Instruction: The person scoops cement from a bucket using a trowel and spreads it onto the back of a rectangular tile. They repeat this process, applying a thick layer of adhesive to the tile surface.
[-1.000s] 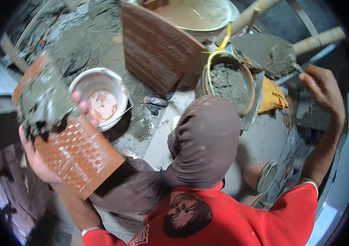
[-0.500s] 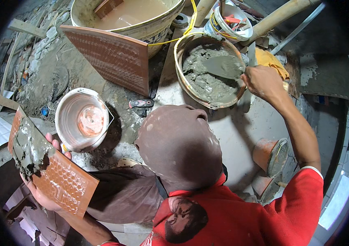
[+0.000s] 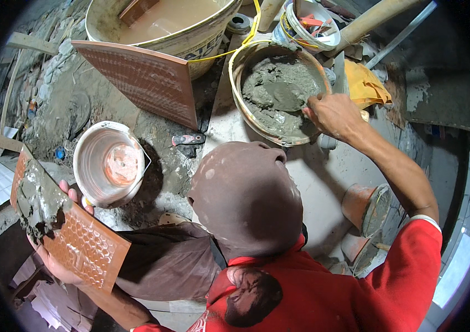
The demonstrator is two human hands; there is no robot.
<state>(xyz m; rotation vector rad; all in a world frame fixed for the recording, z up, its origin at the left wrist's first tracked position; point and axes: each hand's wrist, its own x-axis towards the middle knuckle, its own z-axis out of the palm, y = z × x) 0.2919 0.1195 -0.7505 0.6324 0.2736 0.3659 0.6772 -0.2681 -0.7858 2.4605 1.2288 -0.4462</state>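
At the left, my left hand [image 3: 61, 269] supports a terracotta tile [image 3: 94, 246] from below, with fingers curled round its far edge. The tile's patterned back faces up, and grey mortar [image 3: 38, 196] covers its upper left part. My right hand [image 3: 334, 115] is closed round the handle of a trowel [image 3: 285, 98], at the right rim of a round bucket [image 3: 238, 91]. The trowel's blade lies in the wet grey mortar inside that bucket; its handle is mostly hidden by my fingers. Another large tile [image 3: 146, 80] leans on edge against a big tub.
The big tub [image 3: 207, 47] holds murky water. A small white bucket [image 3: 88, 166] stands near the tile in my left hand. Beyond the mortar is a tool bucket [image 3: 332, 39]; a yellow bag [image 3: 365, 86] lies beside it. Two orange buckets [image 3: 359, 207] lie at the right.
My right hand has moved left over the mortar bucket, and the trowel blade has shifted left and lower in the mortar. My left hand and its tile have hardly moved.
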